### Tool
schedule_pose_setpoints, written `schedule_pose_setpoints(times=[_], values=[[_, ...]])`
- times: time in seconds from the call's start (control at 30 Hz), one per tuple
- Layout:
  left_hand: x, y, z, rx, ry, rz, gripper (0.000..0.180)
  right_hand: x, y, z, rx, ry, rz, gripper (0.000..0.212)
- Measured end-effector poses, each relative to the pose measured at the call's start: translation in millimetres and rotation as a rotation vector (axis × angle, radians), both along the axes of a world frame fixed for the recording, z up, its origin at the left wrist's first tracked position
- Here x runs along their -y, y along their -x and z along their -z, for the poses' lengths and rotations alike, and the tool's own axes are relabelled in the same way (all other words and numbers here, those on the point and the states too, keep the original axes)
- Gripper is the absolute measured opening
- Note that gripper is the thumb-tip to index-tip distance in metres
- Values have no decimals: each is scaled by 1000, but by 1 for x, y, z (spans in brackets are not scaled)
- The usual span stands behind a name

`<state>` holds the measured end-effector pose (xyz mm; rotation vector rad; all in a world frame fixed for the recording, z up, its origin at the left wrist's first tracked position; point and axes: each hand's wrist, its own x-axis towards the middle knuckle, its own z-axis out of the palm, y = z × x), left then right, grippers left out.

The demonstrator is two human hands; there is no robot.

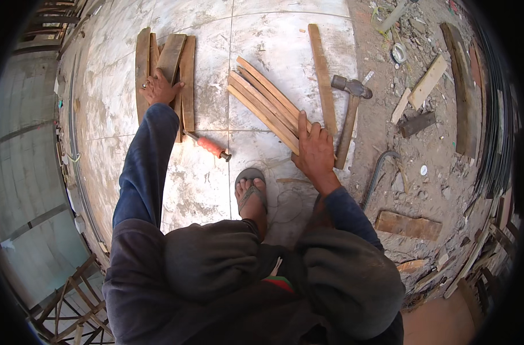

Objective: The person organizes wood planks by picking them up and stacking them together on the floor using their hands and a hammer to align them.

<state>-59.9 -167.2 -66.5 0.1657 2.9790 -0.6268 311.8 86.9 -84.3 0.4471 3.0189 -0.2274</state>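
Note:
My left hand (pixel 160 91) is over a small stack of worn brown boards at the upper left. Its thumb and fingers straddle one slanted wooden board (pixel 172 50), whose lower end is hidden under the palm. A longer wooden board (pixel 142 60) lies at the stack's left side. At the right, my right hand (pixel 315 148) is closed around the near end of a fanned bundle of narrow wooden strips (pixel 265 100), which point away to the upper left. A claw hammer (pixel 350 109) lies just right of that hand. Between the hands rests a chisel-like tool with a red handle (pixel 210 146).
A single wooden strip (pixel 323 75) lies beyond my right hand. Rubble and wood scraps cover the dirt (pixel 411 172) at the right, with a curved metal bar (pixel 379 172). My sandalled foot (pixel 251 195) stands on the pale tiles. Dark rods (pixel 495 138) line the far right.

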Motion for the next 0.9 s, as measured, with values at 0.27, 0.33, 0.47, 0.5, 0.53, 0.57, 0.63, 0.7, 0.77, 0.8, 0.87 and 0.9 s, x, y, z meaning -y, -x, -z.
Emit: schedule_pose_setpoints(times=[0.27, 0.33, 0.47, 0.5, 0.53, 0.57, 0.63, 0.7, 0.77, 0.8, 0.87, 0.9], values=[[-10, -29, -11, 42, -160, 205, 64, -13, 5, -11, 63, 202, 55, 116], [-20, -33, -21, 114, -351, 190, 60, -24, 4, -15, 70, 471, 134, 116], [-43, -44, -30, 233, -1142, 183, 51, -47, -19, -5, -79, 1200, 336, 118], [-66, -60, -48, 363, -1363, 36, 48, -48, -30, -5, -152, 1322, 374, 117], [-57, -60, -45, 558, -1547, -158, 47, -43, -34, -7, -221, 1462, 386, 117], [-58, -63, -39, 775, -1720, -360, 46, -40, -37, -13, -245, 1572, 372, 116], [-60, -79, -25, 916, -1896, -567, 42, -33, -40, -27, -304, 1792, 346, 115], [-80, -112, -10, 993, -1911, -556, 41, -31, -39, -43, -310, 1879, 365, 112], [-99, -145, -2, 1077, -1892, -519, 42, -32, -37, -51, -314, 1909, 351, 110], [-109, -162, 1, 1123, -1868, -490, 43, -32, -36, -52, -325, 1882, 341, 110], [-126, -189, 7, 1177, -1884, -482, 44, -31, -34, -49, -336, 1831, 318, 110], [-133, -198, 6, 1218, -1889, -532, 45, -32, -35, -49, -318, 1818, 310, 110]])
